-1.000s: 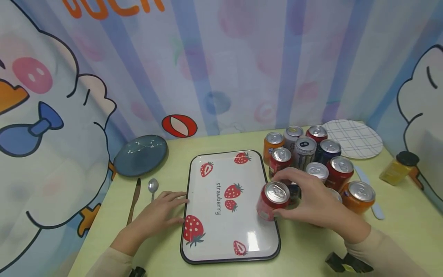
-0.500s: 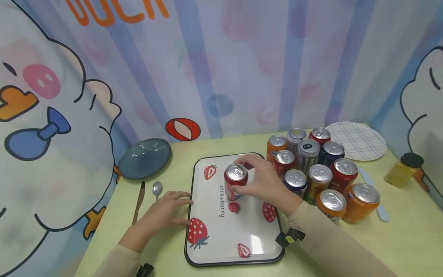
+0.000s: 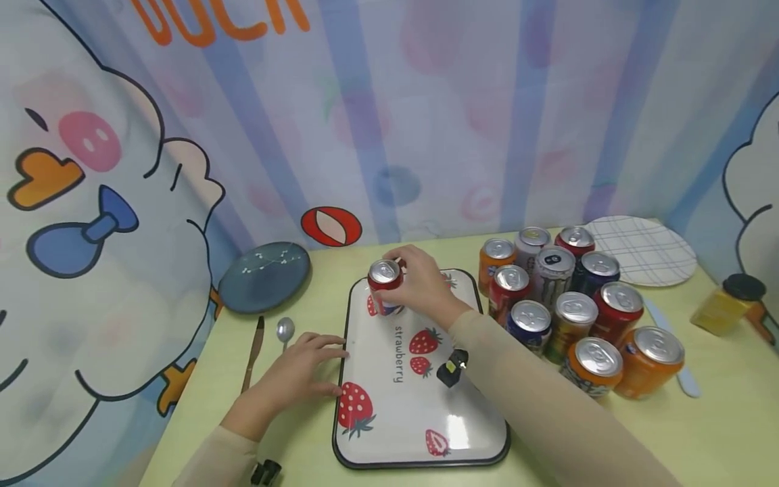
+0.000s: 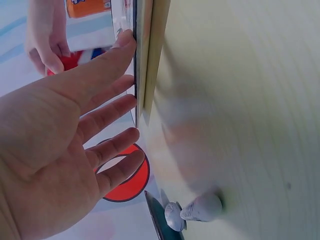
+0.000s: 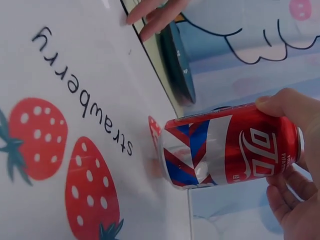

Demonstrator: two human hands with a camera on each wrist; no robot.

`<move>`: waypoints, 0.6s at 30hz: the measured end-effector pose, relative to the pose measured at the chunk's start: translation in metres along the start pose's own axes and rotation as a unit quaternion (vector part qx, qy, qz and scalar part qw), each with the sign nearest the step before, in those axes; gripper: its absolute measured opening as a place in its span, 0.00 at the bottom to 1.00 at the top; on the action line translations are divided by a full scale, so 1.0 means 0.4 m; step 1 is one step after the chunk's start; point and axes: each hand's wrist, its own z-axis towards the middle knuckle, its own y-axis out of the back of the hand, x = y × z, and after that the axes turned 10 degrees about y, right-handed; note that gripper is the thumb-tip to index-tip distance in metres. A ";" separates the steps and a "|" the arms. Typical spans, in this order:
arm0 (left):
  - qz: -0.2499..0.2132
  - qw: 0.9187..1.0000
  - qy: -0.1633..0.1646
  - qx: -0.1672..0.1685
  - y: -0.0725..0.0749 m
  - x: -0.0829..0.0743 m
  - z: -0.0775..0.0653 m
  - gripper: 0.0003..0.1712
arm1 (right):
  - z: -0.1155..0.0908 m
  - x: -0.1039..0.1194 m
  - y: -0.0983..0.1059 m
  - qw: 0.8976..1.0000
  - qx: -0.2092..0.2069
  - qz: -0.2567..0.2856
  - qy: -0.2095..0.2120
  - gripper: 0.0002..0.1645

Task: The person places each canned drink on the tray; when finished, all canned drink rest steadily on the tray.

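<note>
My right hand grips a red soda can near its top, thumb on one side and fingers on the other. The can has a white band with blue and red chevrons round its lower part. It is upright, its base right at the surface of the white strawberry tray, in the far left corner. At the tray's left rim my left hand rests with fingers spread and fairly straight, fingertips at the dark edge, as the left wrist view also shows.
Several soda cans stand grouped right of the tray. Behind them lies a checked plate; a white knife and yellow jar are further right. A dark plate, brown knife and spoon lie left.
My right hand has carried the red can from the tray's right edge, across its middle, to the far left corner. My left hand has stayed at the left rim.
</note>
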 end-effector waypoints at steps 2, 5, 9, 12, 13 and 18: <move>0.003 1.000 0.003 0.000 0.000 -0.001 0.000 0.37 | 0.017 -0.008 -0.013 1.000 0.004 0.002 -0.001 0.38; 0.007 1.000 0.005 0.000 0.001 -0.003 0.004 0.37 | 0.033 -0.015 -0.024 1.000 0.013 0.005 -0.006 0.38; 0.010 1.000 0.009 0.000 0.001 -0.008 0.010 0.36 | 0.045 -0.018 -0.032 0.999 0.027 0.009 -0.017 0.38; 0.010 1.000 0.013 0.002 0.001 -0.010 0.009 0.36 | 0.050 -0.018 -0.039 0.999 0.043 0.005 -0.026 0.40; 0.011 1.000 0.015 0.003 0.000 -0.010 0.009 0.36 | 0.050 -0.016 -0.040 0.998 0.049 0.003 -0.027 0.41; 0.018 1.000 0.021 0.003 -0.003 -0.006 0.001 0.36 | 0.029 0.008 -0.029 0.997 0.065 -0.026 -0.027 0.48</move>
